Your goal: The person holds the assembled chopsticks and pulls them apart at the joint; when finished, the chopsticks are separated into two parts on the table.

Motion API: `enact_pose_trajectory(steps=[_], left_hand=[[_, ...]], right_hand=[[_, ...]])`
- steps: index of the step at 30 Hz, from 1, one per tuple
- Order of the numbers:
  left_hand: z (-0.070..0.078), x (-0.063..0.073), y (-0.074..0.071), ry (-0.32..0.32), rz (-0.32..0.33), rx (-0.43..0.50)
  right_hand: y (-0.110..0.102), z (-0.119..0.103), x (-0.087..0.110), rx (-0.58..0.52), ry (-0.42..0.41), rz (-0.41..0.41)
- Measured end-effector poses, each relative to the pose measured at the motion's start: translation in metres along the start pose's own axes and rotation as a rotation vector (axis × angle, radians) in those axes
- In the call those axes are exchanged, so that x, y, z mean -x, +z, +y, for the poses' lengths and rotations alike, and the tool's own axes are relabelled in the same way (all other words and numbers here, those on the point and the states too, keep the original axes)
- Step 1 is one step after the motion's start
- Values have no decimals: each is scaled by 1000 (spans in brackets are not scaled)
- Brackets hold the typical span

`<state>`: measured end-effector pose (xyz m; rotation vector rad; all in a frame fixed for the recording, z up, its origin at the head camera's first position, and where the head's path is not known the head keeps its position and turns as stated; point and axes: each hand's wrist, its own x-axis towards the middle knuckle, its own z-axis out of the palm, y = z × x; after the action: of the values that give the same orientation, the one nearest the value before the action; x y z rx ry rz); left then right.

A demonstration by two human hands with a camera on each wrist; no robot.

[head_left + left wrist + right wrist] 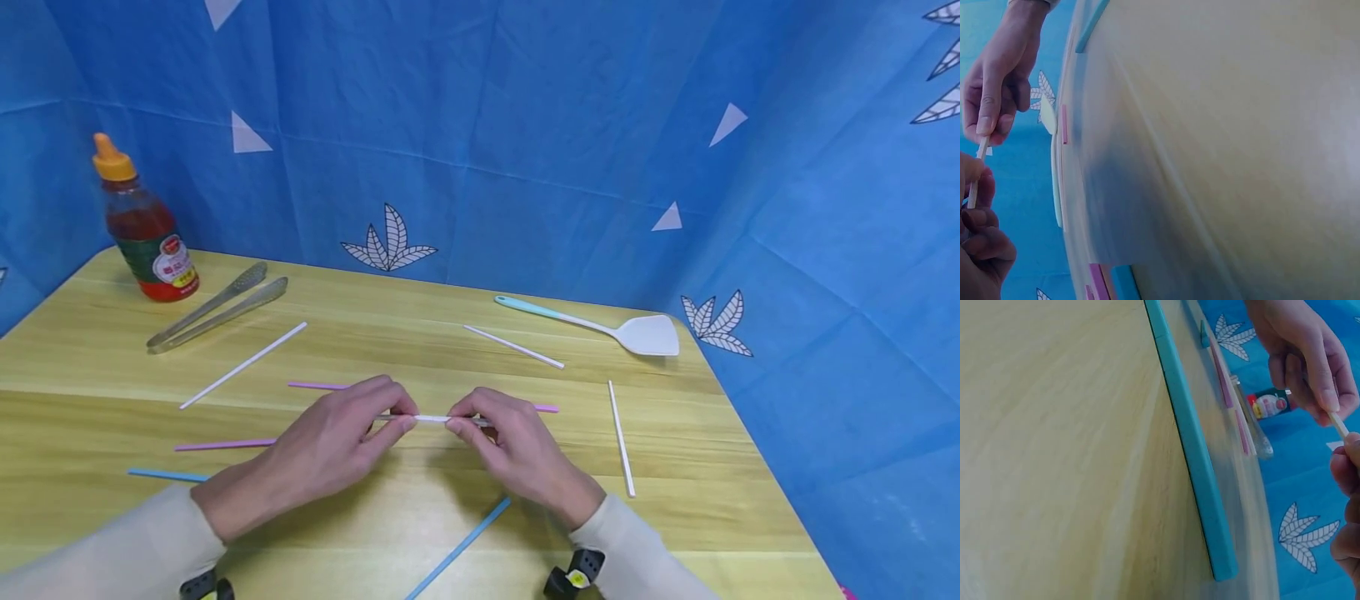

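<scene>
From where I sat watching the feeds, both hands were closed on one thin white stick [431, 418]: the left hand [330, 446] pinched one end between thumb and fingertips and the right hand [517, 450] pinched the other, with only a short bare stretch showing between them. They held it near the middle of the yellow wooden table [390, 329], and I could not tell whether it was just clear of the surface or touching it. I judged the stick to be very light and narrow, smooth enough to roll or slip in a loose pinch, and probably stiff enough to snap rather than bend if the two ends were forced; taking it close to the ends with fingertip pads, as it was held, looked the sensible grip. The table looked flat, hard and smooth, so anything that thin would lie flush on it and be fiddly to lift. Beyond the held stick lay a pink stick [318, 386], partly hidden behind the hands, and farther beyond it two more white sticks. Left of it lay another pink stick [225, 445] and a blue one; a second blue stick [459, 546] lay nearer me. Far left of it stood a sauce bottle [144, 225] beside metal tongs [217, 307], and a white spatula [600, 325] lay beyond to the right. Blue patterned cloth [525, 125] walled the table on three sides.
</scene>
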<state>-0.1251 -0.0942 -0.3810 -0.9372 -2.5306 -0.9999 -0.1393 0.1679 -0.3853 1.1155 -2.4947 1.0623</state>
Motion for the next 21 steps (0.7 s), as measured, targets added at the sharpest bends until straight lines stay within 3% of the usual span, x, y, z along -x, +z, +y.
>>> enact_pose_trajectory(steps=[7, 15, 21], left_hand=[[2, 0, 3, -46, -80, -81], [4, -1, 3, -18, -76, -97], [5, -1, 4, 37, -65, -136]], right_hand=[[1, -3, -3, -9, 28, -58], [-1, -4, -5, 0, 4, -99], [-2, -2, -4, 4, -16, -107]])
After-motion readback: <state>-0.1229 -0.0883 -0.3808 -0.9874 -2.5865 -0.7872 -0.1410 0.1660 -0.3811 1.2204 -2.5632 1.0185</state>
